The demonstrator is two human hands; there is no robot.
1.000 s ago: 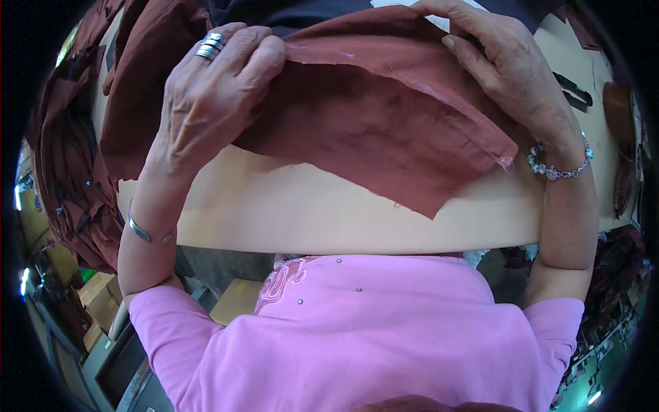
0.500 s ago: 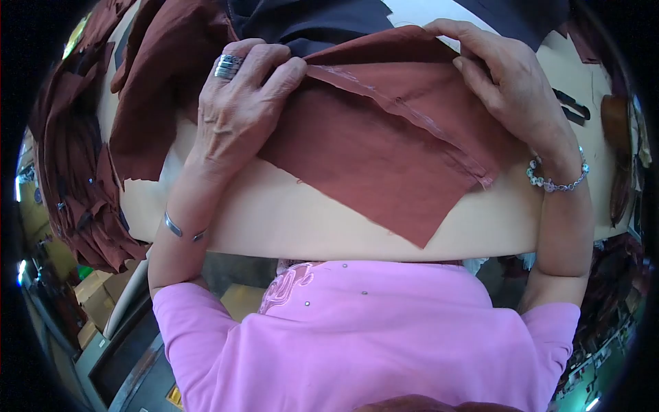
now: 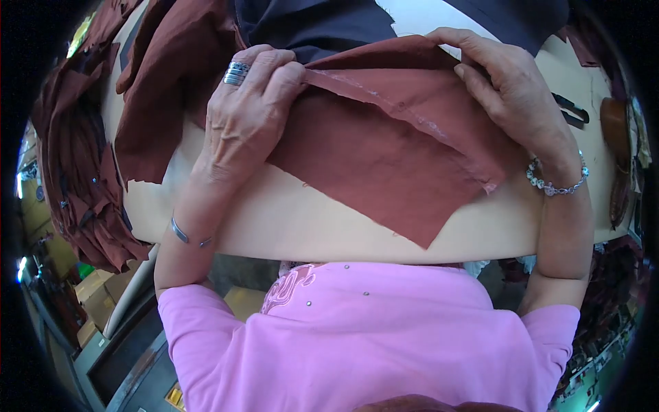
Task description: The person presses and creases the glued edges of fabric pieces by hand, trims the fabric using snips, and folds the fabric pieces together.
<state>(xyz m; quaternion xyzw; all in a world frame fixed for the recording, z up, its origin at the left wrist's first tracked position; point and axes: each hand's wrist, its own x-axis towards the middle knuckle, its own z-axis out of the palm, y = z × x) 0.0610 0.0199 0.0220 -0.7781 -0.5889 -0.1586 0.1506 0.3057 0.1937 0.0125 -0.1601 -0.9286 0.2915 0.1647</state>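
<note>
A rust-brown garment piece [image 3: 357,151] lies over the pale table [image 3: 329,223], its near corner pointing toward my body. A seam with whitish marks runs slantwise across it. My left hand [image 3: 254,103], with banded rings on one finger, is closed on the cloth at the seam's left end; its fingertips are partly hidden. My right hand [image 3: 504,89] pinches the raised far edge of the same cloth between thumb and fingers. Between the two hands this edge stands up in a fold. More brown cloth [image 3: 154,89] is bunched left of my left hand.
Dark navy cloth [image 3: 316,27] and a white piece [image 3: 429,19] lie beyond the hands. Small black snips [image 3: 571,110] rest right of my right hand. A heap of brown cloth pieces [image 3: 75,185] hangs over the table's left edge. Cardboard boxes [image 3: 103,295] stand below at left.
My left hand and the cloth under it sit slightly farther right in view. My right hand keeps its pinch on the far edge, almost unmoved.
</note>
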